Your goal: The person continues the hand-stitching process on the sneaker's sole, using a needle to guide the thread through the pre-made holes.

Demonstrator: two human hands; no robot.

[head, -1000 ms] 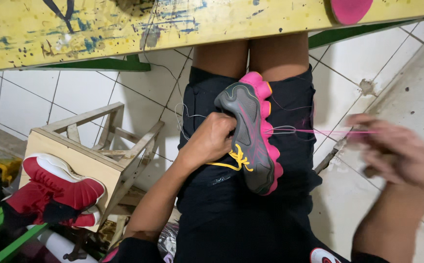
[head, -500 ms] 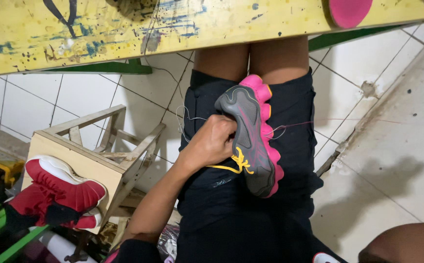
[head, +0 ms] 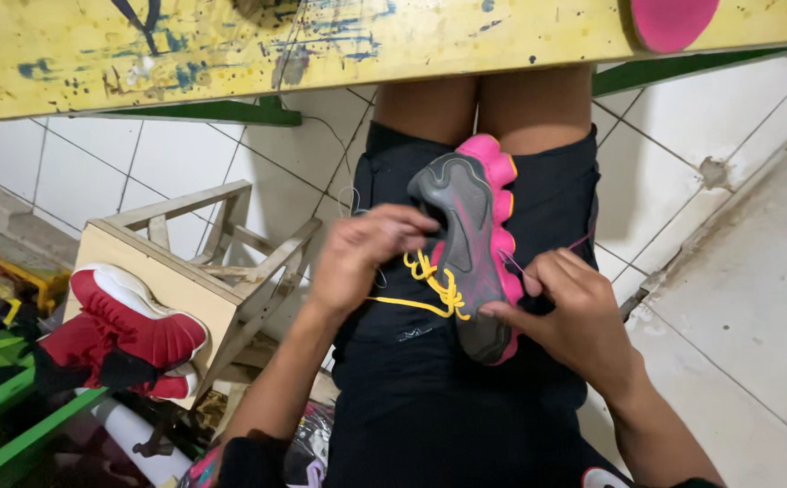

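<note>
Hands meet over a grey and pink sports shoe (head: 468,237) that lies on its side across the person's lap, on black shorts (head: 430,398), its toe toward the knees and its pink sole edge turned to the person's right. The left hand (head: 368,253) curls its fingers over the upper near the yellow laces (head: 430,285), gripping that side of the shoe. The right hand (head: 565,316) presses against the sole side near the heel, fingers bent and closed on the shoe's edge, where a thin pink thread (head: 513,264) runs past them; whether the fingers pinch the thread cannot be told. The shoe sits between the two hands, touching both. Above the knees runs the edge of a worn yellow workbench (head: 321,45), marked with paint and scratches, with a pink insole (head: 674,20) lying on it. The floor is pale tile (head: 737,298) with dark joints. To the person's left stands a small wooden stool (head: 186,271), and a red and white shoe (head: 127,330) leans against it, beside green and yellow clutter at the frame's edge.
</note>
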